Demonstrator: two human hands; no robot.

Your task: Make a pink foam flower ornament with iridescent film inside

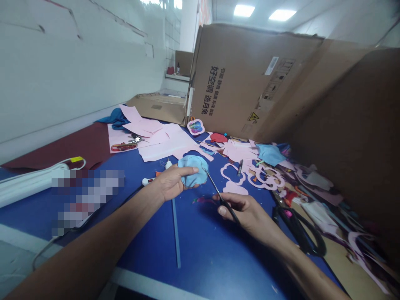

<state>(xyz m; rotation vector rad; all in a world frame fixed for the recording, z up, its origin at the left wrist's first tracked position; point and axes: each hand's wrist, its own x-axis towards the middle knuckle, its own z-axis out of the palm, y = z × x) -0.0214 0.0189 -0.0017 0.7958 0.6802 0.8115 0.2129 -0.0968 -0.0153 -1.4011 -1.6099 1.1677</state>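
Observation:
My left hand [175,181] pinches a round, light blue piece of fabric [193,160] above the table, thumb on top. In my right hand [243,210] is a slim tool with a dark handle and thin metal shaft [213,182]; its exact kind is unclear. The tool's tip touches or nearly touches the fabric's right side. Partly hidden behind my left hand lies a white tool with an orange part [148,181]. A narrow blue strip [176,237] lies below the hands. Large scissors with black handles [301,233] rest to the right of my right hand.
A big cardboard box [237,83] stands behind the blue table [212,254]. Pink sheets [162,143], keys [137,139], flower-shaped pink frames [233,173], blue cloth [270,154] and many scraps lie around. At left are a white bar-shaped device [31,187] with a cable and a blurred-out object [90,200].

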